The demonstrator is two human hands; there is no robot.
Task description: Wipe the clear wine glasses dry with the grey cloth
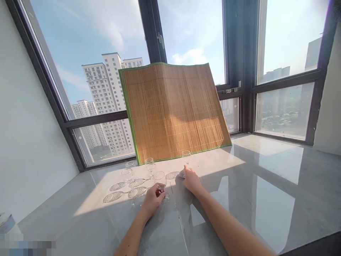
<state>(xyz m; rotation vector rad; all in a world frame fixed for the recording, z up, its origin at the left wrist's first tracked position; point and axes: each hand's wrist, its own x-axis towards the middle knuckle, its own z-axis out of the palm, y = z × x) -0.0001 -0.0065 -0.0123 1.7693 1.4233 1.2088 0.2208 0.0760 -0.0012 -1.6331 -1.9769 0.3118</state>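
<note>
My left hand [154, 200] is closed around the stem of a clear wine glass [160, 177], whose foot shows by my fingers. Farther off and to the right, my right hand [192, 180] pinches the lower part of a second wine glass [186, 156]; its bowl stands up above my fingertips. Several more clear stemmed glasses [150, 167] are grouped to the left of my hands, upright on the glossy pale sill [128, 227]. Their patterned shadows stretch leftward across the stone. Where each fingertip touches the glass is hard to make out.
A folded bamboo mat [176, 113] with green edging leans against the window behind the glasses. Dark window frames [153, 32] surround the sill, with a white wall [32, 124] at left. A pale container [9, 224] sits at the lower left, partly blurred out.
</note>
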